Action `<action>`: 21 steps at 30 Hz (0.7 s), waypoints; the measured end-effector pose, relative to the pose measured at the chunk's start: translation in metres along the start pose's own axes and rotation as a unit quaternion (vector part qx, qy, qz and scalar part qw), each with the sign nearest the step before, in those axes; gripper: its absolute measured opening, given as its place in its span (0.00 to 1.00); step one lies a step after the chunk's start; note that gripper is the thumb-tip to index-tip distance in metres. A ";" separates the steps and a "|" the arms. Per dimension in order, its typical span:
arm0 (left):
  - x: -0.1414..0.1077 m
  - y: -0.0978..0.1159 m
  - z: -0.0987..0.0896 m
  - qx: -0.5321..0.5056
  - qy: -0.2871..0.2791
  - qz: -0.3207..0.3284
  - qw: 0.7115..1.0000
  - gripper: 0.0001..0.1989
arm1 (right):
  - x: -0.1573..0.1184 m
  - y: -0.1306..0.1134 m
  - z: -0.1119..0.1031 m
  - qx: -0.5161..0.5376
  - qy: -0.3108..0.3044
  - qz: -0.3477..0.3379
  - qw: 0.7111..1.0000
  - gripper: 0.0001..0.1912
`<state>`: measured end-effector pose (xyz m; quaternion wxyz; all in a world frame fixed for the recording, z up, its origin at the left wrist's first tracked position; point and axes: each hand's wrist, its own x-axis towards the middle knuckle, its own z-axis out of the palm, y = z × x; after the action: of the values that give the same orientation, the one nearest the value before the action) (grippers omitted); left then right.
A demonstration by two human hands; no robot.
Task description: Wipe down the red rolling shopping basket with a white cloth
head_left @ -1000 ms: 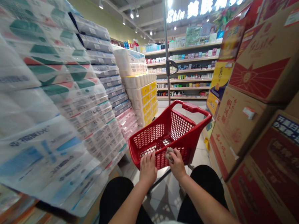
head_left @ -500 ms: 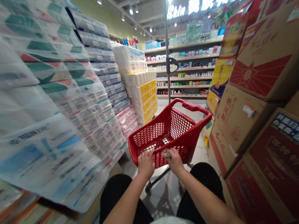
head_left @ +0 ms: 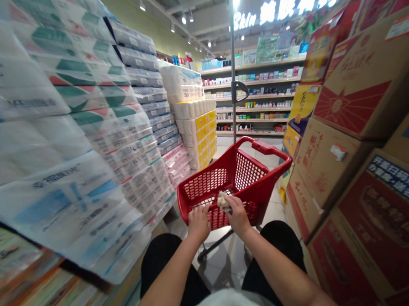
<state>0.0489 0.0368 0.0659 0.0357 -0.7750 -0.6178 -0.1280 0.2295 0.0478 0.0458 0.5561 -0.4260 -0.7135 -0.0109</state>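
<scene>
In front of my knees stands a red plastic shopping cart (head_left: 268, 179) with lattice sides, its handle at the far end. My left hand (head_left: 198, 222) is closed over the cart's near rim, thumb on top. A crumpled, pale cloth (head_left: 223, 201) with darker patches is pinched in my right hand (head_left: 238, 215), right at the same rim. Part of the cloth shows beyond my fingertips, over the basket. Through the lattice, the visible basket floor shows nothing lying on it.
Wrapped tissue packs (head_left: 99, 120) rise in tall stacks on the left. Cardboard cartons (head_left: 330, 164) are piled close on the right. A grey pole (head_left: 234, 120) stands behind the cart's handle. Farther back, shelves (head_left: 262, 94) hold small boxes and bottles.
My right hand has risen slightly with the cloth, from the cart's outer side up to the rim. The left hand stays on the rim. The view has shifted a little.
</scene>
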 end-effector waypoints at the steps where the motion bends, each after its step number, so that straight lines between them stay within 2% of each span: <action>1: -0.001 0.000 0.000 0.002 0.001 0.000 1.000 0.29 | 0.001 -0.003 0.000 -0.008 -0.014 -0.005 1.000 0.24; 4: -0.002 -0.001 -0.002 0.007 -0.005 0.002 1.000 0.28 | 0.004 -0.010 0.000 -0.026 -0.062 -0.015 0.998 0.20; 9: -0.003 -0.002 -0.002 0.008 -0.006 0.011 1.000 0.29 | 0.009 -0.018 0.002 -0.027 -0.075 -0.028 0.996 0.20; 13: -0.003 -0.004 0.000 0.011 -0.005 0.009 1.000 0.30 | 0.009 -0.023 0.008 -0.056 -0.151 -0.037 0.986 0.20; 16: -0.002 -0.004 -0.001 0.010 -0.008 0.009 1.000 0.30 | 0.012 -0.026 0.010 -0.067 -0.185 -0.047 0.979 0.19; 18: -0.002 -0.004 -0.001 0.008 -0.008 0.007 1.000 0.30 | 0.015 -0.024 0.007 -0.067 -0.187 -0.053 0.979 0.18; 21: -0.002 -0.004 -0.002 0.007 -0.007 0.008 1.000 0.30 | 0.022 -0.012 -0.004 -0.073 -0.141 -0.029 0.987 0.18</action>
<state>0.0439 0.0355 0.0666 0.0377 -0.7808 -0.6124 -0.1180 0.2252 0.0514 0.0708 0.4170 -0.4415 -0.7942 -0.0187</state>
